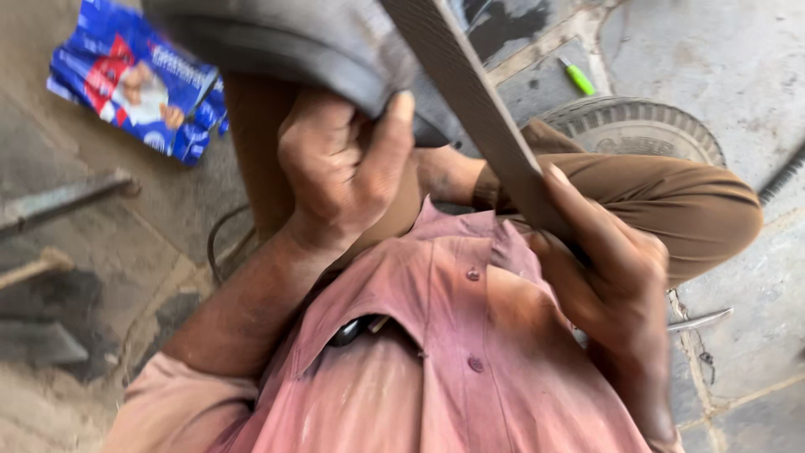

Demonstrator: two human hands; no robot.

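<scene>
Blue printed packet [138, 80] lies crumpled on the stone floor [738, 67], up and left of the left hand. Flat metal bar [63, 200] further left of that hand, lower down, and a wooden handle [33, 268] below it, blurred. Thin dark wire loop [220, 243] on the floor just left of the left wrist. Small green-handled tool [579, 79] up and right of the right hand, well apart from it. Round ribbed grey disc [637, 130] above the right hand, partly behind a knee in brown trousers [696, 205]. Thin metal rod [700, 320] just right of the right hand. Faded pink buttoned shirt [453, 335] between both hands.
</scene>
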